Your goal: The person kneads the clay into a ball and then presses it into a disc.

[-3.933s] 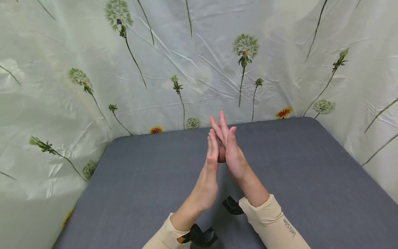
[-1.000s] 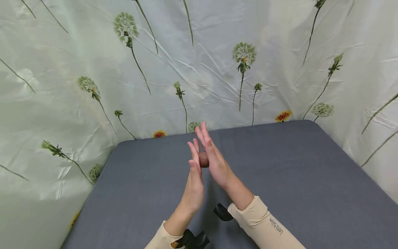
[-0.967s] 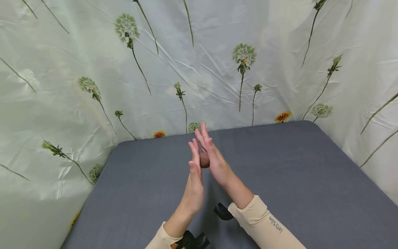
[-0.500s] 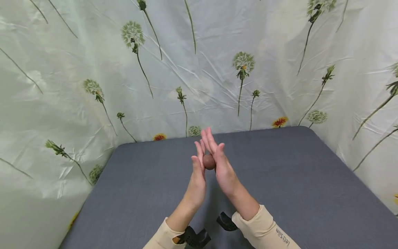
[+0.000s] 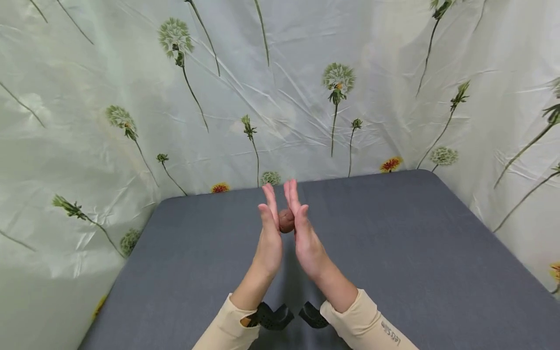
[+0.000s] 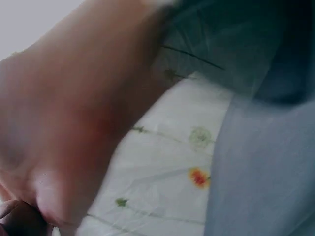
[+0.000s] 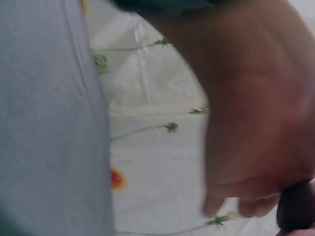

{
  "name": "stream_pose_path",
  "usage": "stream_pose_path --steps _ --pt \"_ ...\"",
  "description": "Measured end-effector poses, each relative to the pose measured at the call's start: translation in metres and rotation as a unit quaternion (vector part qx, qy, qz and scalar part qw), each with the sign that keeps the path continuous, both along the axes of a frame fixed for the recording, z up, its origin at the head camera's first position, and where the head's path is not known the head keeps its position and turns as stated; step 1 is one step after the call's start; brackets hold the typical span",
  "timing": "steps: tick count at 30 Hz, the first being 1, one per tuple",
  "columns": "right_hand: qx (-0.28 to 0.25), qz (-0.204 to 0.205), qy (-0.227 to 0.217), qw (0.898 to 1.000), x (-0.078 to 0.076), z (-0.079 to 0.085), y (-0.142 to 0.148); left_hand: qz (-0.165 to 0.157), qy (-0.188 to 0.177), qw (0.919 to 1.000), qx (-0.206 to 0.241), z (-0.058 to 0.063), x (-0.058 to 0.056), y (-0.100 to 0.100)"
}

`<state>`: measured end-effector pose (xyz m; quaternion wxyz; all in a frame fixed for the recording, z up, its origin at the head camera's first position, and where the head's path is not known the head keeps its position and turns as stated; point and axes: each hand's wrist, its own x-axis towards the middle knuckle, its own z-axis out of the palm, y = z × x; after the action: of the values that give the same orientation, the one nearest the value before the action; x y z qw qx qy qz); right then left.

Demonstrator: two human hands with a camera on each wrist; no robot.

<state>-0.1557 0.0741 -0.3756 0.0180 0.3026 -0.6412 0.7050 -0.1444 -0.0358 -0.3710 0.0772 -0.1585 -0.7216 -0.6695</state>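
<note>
A small brown ball (image 5: 286, 221), perhaps clay or dough, sits between my two palms above the table. My left hand (image 5: 269, 243) presses it from the left, its fingers straight and pointing up and away. From the other side my right hand (image 5: 308, 245) presses it, fingers straight too. In the left wrist view part of the dark ball (image 6: 22, 219) shows at the lower left, beneath the palm. The right wrist view has the ball (image 7: 296, 209) at its lower right edge, against the fingers. Parts of its surface are hidden by the hands.
A table with a dark grey cover (image 5: 197, 272) lies under the hands. Behind and beside it hangs a pale curtain (image 5: 288, 97) printed with dandelions. Each wrist carries a black strap mount (image 5: 274, 317) below a cream sleeve (image 5: 365, 318).
The hands have slid against each other: the right fingertips earlier reached farther than the left, now they are nearly level. The ball stays between the palms, showing a creased surface now.
</note>
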Motion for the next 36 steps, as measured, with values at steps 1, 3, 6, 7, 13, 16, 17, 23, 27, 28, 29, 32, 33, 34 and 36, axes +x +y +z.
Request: stream_pose_path --steps 1,3,6,7,13,16,17,23,27,28,29,32,33,34,36 --pt "0.000 -0.010 0.003 1.000 -0.001 0.003 0.001 -0.007 -0.005 1.0000 -0.001 -0.002 0.001 0.001" --pt "0.008 -0.023 0.002 1.000 -0.006 0.008 0.005 -0.024 -0.009 0.9996 -0.013 -0.007 0.007 0.005" --pt "0.010 -0.022 -0.021 0.999 -0.014 0.008 0.009 -0.037 -0.003 0.9990 -0.026 -0.009 0.015 0.008" --pt "0.011 -0.017 -0.027 0.999 -0.016 0.006 0.008 -0.037 0.001 0.9989 -0.029 -0.009 0.016 0.009" --pt "0.041 -0.001 -0.021 0.999 -0.005 -0.013 0.000 0.027 -0.001 0.9995 -0.018 0.000 -0.003 0.004" --pt "0.037 -0.033 0.002 0.999 0.002 -0.014 -0.002 0.026 -0.025 0.9993 -0.011 0.000 -0.010 0.004" --pt "0.035 -0.049 0.011 0.998 0.003 -0.012 -0.001 0.018 -0.033 0.9992 -0.012 -0.002 -0.011 0.004" --pt "0.033 -0.064 0.034 0.997 -0.011 0.007 0.007 -0.023 -0.027 0.9992 -0.021 -0.013 0.003 0.010" --pt "0.023 -0.015 -0.011 1.000 -0.020 0.001 0.007 -0.005 0.016 0.9988 -0.046 -0.007 0.008 0.010" --pt "0.018 -0.008 -0.019 1.000 -0.020 -0.003 0.006 0.005 0.025 0.9982 -0.054 -0.004 0.006 0.008" --pt "0.016 -0.003 -0.023 1.000 -0.018 -0.006 0.004 0.014 0.032 0.9977 -0.058 -0.001 0.003 0.007" --pt "0.010 0.004 -0.024 1.000 -0.009 -0.012 0.001 0.032 0.020 0.9979 -0.052 0.005 -0.013 -0.002" --pt "0.015 -0.002 -0.017 1.000 -0.005 -0.012 0.001 0.034 0.008 0.9984 -0.044 0.006 -0.018 -0.004" --pt "0.020 -0.009 -0.006 1.000 -0.003 -0.011 0.001 0.035 -0.005 0.9987 -0.038 0.006 -0.022 -0.007" --pt "0.037 -0.027 0.019 0.999 -0.001 -0.007 0.001 0.030 -0.029 0.9987 -0.029 0.004 -0.026 -0.008"
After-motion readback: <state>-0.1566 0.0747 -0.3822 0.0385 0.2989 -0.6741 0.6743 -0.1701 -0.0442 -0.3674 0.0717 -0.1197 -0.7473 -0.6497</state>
